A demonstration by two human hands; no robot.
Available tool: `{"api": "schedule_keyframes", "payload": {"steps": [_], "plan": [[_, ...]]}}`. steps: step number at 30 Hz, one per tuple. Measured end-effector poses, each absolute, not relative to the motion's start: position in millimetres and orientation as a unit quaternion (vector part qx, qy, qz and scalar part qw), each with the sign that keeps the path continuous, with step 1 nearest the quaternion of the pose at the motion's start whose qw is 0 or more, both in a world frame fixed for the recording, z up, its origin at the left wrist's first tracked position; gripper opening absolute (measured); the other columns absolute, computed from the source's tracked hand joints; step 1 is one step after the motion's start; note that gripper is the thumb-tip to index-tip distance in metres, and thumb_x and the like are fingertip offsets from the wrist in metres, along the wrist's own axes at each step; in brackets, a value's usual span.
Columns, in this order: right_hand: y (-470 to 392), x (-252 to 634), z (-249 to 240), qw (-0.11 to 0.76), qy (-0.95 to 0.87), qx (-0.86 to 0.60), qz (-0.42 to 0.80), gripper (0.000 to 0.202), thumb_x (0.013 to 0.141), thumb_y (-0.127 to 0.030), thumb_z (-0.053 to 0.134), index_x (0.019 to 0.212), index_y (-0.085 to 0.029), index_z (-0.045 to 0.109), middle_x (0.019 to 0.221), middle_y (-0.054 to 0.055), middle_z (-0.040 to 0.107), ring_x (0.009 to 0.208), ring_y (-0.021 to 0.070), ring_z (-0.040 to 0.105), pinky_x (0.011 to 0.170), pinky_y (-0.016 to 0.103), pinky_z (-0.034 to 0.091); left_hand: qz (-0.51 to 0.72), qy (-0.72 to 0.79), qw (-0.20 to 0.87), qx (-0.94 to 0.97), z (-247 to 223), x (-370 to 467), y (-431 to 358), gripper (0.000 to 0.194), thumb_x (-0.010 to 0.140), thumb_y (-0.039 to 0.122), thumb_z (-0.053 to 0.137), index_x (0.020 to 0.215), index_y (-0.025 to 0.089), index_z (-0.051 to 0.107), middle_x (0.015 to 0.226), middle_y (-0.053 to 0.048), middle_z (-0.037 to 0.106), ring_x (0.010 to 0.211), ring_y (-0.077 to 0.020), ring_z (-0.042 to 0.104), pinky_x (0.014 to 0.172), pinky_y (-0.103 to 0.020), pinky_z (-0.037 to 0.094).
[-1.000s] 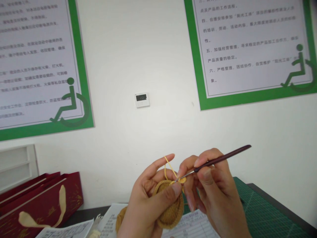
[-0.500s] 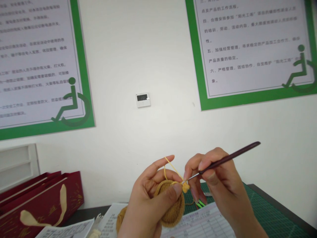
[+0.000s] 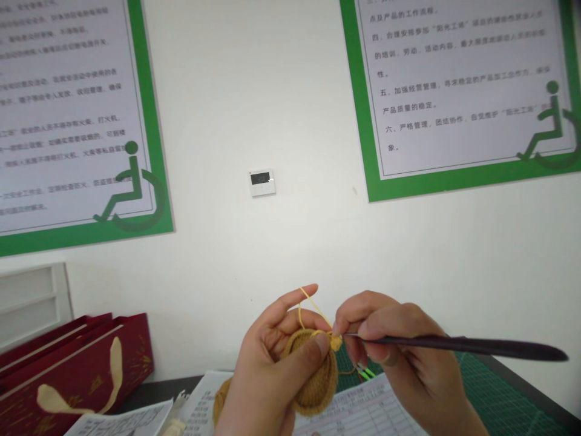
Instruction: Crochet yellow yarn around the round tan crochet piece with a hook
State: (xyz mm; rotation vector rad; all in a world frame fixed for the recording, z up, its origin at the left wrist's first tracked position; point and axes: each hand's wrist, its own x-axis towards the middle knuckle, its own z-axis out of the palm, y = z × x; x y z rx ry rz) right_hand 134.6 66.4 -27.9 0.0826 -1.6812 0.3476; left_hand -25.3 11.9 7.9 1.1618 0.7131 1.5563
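Observation:
My left hand [image 3: 276, 357] pinches a round brown crocheted piece [image 3: 313, 387] between thumb and fingers. Yellow yarn [image 3: 314, 304] loops over its raised index finger and runs down to a small yellow stitched bit [image 3: 336, 343] at the piece's upper right edge. My right hand [image 3: 408, 345] is closed on a crochet hook with a dark handle [image 3: 481, 346], which points right and slightly down. The hook's metal shaft reaches the yellow stitches; its tip is hidden by fingers and yarn.
Printed sheets [image 3: 363, 409] lie on a green cutting mat [image 3: 494, 387]. A brown yarn ball [image 3: 221, 399] is partly behind my left wrist. Red gift bags [image 3: 86, 375] stand at the left. Green-handled items [image 3: 367, 372] lie beneath my right hand. A white wall rises behind.
The hook's handle has swung down from pointing up and right to nearly level. My right hand has turned with it. My left hand has barely moved.

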Motion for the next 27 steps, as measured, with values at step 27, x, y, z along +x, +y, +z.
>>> {"api": "schedule_keyframes", "payload": {"steps": [27], "plan": [[72,124,-44,0.706,-0.704,0.004,0.077,0.02,0.095,-0.017,0.065,0.109,-0.029,0.073,0.085,0.004,0.077,0.07,0.0194,0.071,0.06,0.033,0.063,0.624,0.247,0.596,0.441,6,-22,10,0.066,0.067,0.013,0.092,0.129,0.021,0.073,0.089,-0.005,0.072,0.076,-0.0163,0.067,0.074,-0.028,0.054]]}}
